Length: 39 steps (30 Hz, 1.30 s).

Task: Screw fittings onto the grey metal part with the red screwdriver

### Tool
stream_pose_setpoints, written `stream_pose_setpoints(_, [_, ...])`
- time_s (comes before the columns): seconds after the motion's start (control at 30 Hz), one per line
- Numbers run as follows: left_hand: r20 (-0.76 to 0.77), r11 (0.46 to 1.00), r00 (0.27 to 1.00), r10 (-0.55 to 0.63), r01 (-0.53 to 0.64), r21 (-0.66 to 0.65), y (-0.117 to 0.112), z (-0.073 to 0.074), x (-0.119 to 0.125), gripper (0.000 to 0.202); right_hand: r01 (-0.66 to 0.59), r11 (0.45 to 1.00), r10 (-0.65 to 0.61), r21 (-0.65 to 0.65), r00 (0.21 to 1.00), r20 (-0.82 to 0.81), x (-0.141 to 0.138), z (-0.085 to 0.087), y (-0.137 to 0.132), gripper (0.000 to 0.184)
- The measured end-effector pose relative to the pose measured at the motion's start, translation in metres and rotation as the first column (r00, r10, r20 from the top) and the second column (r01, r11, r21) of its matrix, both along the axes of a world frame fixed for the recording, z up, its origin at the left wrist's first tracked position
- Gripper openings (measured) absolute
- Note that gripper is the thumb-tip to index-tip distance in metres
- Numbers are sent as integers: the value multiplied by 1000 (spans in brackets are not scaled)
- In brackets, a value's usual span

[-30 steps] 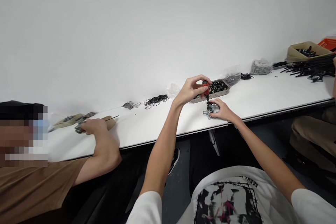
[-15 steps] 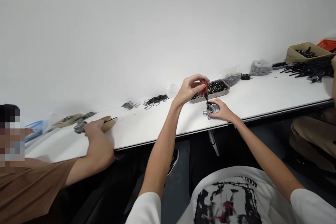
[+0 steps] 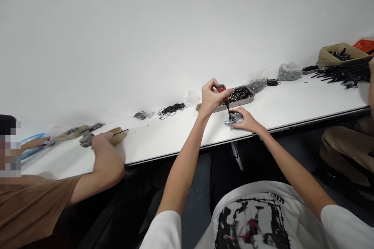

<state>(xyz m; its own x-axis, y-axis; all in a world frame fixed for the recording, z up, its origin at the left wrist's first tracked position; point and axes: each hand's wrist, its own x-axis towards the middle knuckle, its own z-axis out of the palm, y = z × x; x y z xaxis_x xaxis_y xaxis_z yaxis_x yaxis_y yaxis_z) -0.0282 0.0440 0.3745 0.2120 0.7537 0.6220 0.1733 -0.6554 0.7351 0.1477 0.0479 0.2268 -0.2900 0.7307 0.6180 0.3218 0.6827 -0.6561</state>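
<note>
My left hand (image 3: 212, 96) is closed around the red handle of a screwdriver (image 3: 223, 92). The screwdriver leans, its shaft pointing down into a small silver metal housing (image 3: 230, 122) on the white table. With fingers and thumb wrapped round it, my right hand (image 3: 247, 120) grips that housing at its right side. Where the tip meets the metal is too small to make out. Behind both hands stands a metal tray (image 3: 247, 101) filled with small black and brass-coloured parts.
A pile of black rings (image 3: 172, 109) and a grey block (image 3: 140, 115) lie to the left. Clear bags (image 3: 289, 71) and a beige bin (image 3: 336, 52) stand at the right back. A co-worker's arm (image 3: 108, 155) reaches over the table at left, near another metal part (image 3: 87, 140).
My left hand has turned about the screwdriver; its fingers sit differently and the handle now tilts more to the left. A co-worker's other hand has come into view at far left.
</note>
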Motion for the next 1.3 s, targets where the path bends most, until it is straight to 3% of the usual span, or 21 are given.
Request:
stream_pose_setpoints(0.23, [-26, 999, 1000, -17, 18, 45, -7, -2, 5, 37, -2, 1000, 2, 3, 1000, 6, 0, 1, 1, 58])
stream_pose_setpoints(0.47, [123, 994, 986, -110, 111, 0, -4, 0, -8, 39, -2, 1000, 2, 7, 1000, 22, 0, -1, 7, 59])
stream_pose_setpoints(0.67, [17, 966, 966, -256, 257, -19, -18, 12, -15, 25, 22, 1000, -23, 12, 1000, 15, 0, -2, 8, 57])
stream_pose_setpoints(0.77, [51, 970, 968, -244, 244, -2, -21, 8, -20, 27, 32, 999, -32, 8, 999, 15, 2, 0, 5, 56])
stream_pose_setpoints(0.87, [283, 996, 955, -86, 92, -8, -13, -11, -38, 33, 32, 999, -32, -18, 999, 24, 4, 2, 1, 58])
stream_pose_setpoints(0.93, [485, 998, 872, 66, -50, -46, -8, -31, -57, 39, 27, 999, -26, -36, 999, 38, 4, 3, -2, 59])
stream_pose_setpoints(1.0, [571, 980, 796, 200, -158, -123, -8, -55, -76, 42, 29, 999, -28, -25, 999, 43, 4, 3, -5, 61])
stream_pose_setpoints(1.17, [414, 870, 776, 476, -349, -348, -27, -110, -109, 42, 50, 999, -50, 1, 998, 35, 3, 6, -6, 47])
stream_pose_setpoints(1.3, [326, 816, 774, 542, -392, -424, -34, -133, -121, 41, 82, 994, -74, -77, 993, 97, 15, 17, -1, 40])
